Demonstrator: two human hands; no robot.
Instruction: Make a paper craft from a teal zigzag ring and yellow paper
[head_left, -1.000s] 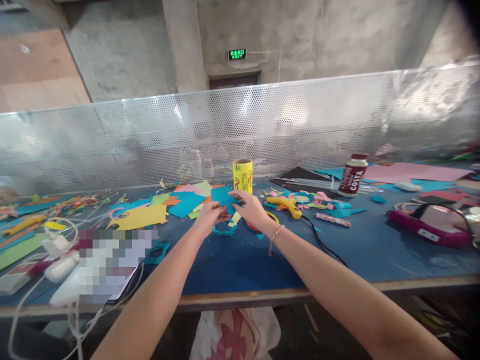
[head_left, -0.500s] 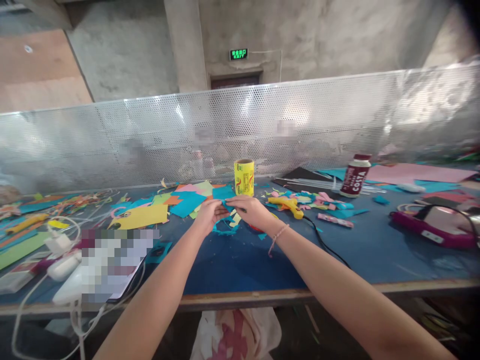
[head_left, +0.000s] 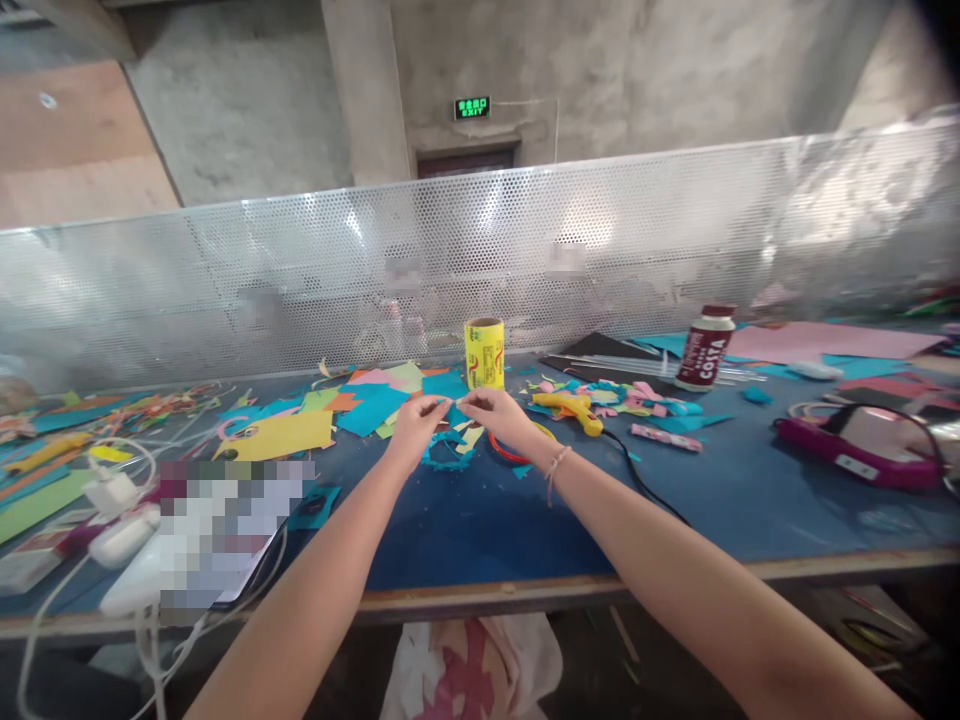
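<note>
Both my hands meet over the middle of the blue table (head_left: 480, 520). My left hand (head_left: 415, 428) and my right hand (head_left: 501, 418) each pinch an end of a small blue paper piece (head_left: 453, 412) held just above the table. Fingers of both hands are closed on it. Under them lie a blue paper cut-out (head_left: 442, 455) and red-handled scissors (head_left: 510, 455). A yellow roll (head_left: 484, 353) stands upright right behind my hands.
Coloured paper sheets (head_left: 285, 432) and scraps lie to the left. A yellow glue gun (head_left: 574, 409) with a black cord lies to the right, then a brown bottle (head_left: 703, 348) and a pink device (head_left: 855, 445). White chargers (head_left: 120, 515) sit front left. A perforated metal screen (head_left: 300, 280) backs the table.
My hands have lifted slightly off the paper pile and now pinch the small blue piece between them, with fingertips drawn closer together.
</note>
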